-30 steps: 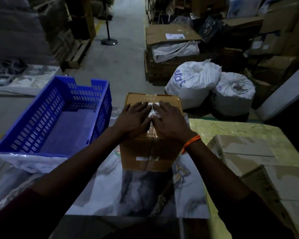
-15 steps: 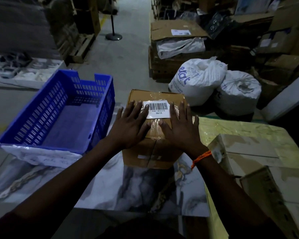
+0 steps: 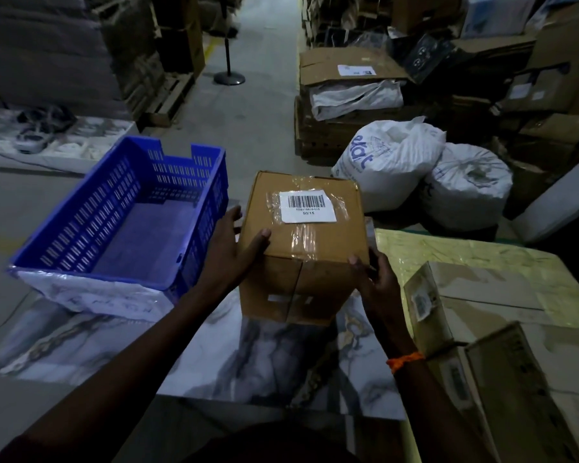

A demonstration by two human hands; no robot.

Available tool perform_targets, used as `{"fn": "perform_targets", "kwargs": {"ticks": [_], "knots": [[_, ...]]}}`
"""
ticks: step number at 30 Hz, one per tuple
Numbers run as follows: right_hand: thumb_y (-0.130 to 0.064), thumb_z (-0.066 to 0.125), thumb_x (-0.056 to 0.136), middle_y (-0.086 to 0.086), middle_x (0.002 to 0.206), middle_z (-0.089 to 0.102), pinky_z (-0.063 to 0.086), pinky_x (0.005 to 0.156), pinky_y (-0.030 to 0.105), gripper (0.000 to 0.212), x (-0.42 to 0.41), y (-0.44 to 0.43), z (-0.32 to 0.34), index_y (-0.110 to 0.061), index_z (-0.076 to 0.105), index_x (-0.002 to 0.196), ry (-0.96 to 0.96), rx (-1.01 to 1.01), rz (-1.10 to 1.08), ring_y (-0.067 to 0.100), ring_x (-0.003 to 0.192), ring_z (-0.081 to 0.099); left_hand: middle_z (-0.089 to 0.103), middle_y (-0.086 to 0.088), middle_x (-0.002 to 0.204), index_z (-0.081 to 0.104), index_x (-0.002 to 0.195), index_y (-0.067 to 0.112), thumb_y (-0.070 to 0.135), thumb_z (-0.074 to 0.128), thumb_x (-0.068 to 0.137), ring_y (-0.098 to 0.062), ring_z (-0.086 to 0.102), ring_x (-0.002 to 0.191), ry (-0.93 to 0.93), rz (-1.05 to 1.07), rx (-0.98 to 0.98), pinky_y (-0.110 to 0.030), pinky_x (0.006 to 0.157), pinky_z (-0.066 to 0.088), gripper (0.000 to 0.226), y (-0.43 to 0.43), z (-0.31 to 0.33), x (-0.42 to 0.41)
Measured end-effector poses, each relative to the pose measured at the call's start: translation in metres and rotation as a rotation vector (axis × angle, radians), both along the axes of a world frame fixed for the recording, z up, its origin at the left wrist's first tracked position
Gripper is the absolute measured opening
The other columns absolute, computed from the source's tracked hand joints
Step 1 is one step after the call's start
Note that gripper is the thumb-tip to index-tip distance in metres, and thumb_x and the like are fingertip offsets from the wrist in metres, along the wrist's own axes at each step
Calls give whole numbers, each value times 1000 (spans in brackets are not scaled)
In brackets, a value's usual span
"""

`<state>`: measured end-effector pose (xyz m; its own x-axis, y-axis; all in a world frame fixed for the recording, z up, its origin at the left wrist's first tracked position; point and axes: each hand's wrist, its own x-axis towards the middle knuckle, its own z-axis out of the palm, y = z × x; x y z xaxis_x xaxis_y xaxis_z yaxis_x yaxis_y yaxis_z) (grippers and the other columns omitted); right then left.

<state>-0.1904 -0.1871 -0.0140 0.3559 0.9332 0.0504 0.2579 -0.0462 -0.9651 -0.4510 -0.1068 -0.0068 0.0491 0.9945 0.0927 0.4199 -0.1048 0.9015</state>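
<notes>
Dim warehouse, marble-top table (image 3: 214, 362): taped cardboard box (image 3: 301, 235) sits upright beside blue crate (image 3: 121, 228), left grip (image 3: 229, 248) clasping its left side, right grip (image 3: 375, 279) its near-right corner; likely stiff, fairly heavy, tape slick, so hold bare cardboard, opposite sides.

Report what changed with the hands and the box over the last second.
Both hands slid off the top of the cardboard box to its sides: the left hand grips the left side, thumb on top; the right hand grips the near right edge. The barcode label, once covered, now shows. Box and blue crate stayed put.
</notes>
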Motion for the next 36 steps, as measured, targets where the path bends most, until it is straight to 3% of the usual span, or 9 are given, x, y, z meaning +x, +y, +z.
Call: {"fn": "perform_targets", "kwargs": {"ticks": [4,9,13,17,20,22,25,30,36], "knots": [[-48,81,84,-17,133,63,49,84,7,75,5,-5,-7,-32,47,149,-7,-48,121,-13,115,59,44,7,153,34,156,26,72,69,80,14,48,123,-41,-135,-34,-11,90,50,96,-19,-10,-19],[-48,89,76,-14,142,59,55,102,32,94,7,8,-9,-40,38,154,-84,-51,121,3,127,57,51,5,153,36,157,31,75,67,76,-12,50,138,-23,-97,-38,-23,103,48,98,-25,-11,-13],[-54,90,64,-11,140,61,57,102,40,104,20,25,-5,-41,39,154,-94,-25,121,6,125,59,52,3,153,39,156,28,54,72,86,-9,49,135,-72,7,-22,-31,107,44,82,-27,9,10],[-50,94,57,-8,135,64,58,98,46,112,27,51,8,-38,39,153,-156,8,158,12,120,63,53,12,142,42,150,34,41,72,90,-3,49,127,-97,66,14,-16,96,43,67,-15,28,19],[-57,90,54,-4,138,62,58,98,50,114,21,73,27,-37,37,154,-213,56,180,18,125,61,54,12,139,43,148,33,55,75,84,-2,50,123,-105,75,29,-7,87,43,75,6,46,8],[-54,91,56,-4,136,63,58,96,50,107,14,90,45,-41,40,149,-237,111,169,18,124,61,55,15,140,46,145,37,69,72,75,-3,53,125,-130,51,65,-21,95,51,81,27,56,-5],[-44,94,59,-3,139,61,56,99,52,107,-4,114,75,-50,35,148,-291,208,142,20,127,59,51,7,151,42,153,32,64,75,76,-9,49,135,-124,-30,107,-45,109,49,89,63,72,-30],[-38,92,64,6,140,62,55,99,53,112,-63,157,120,-23,36,159,-420,340,72,25,128,60,41,3,156,28,158,35,37,85,78,-16,49,136,-18,-18,325,-38,102,53,99,114,111,-87],[-28,92,69,15,144,58,51,104,53,109,-150,208,162,-8,33,159,-480,504,66,31,132,56,62,-7,134,49,149,34,55,82,71,-17,65,114,-9,-57,510,-23,87,59,87,162,156,-177]]}}
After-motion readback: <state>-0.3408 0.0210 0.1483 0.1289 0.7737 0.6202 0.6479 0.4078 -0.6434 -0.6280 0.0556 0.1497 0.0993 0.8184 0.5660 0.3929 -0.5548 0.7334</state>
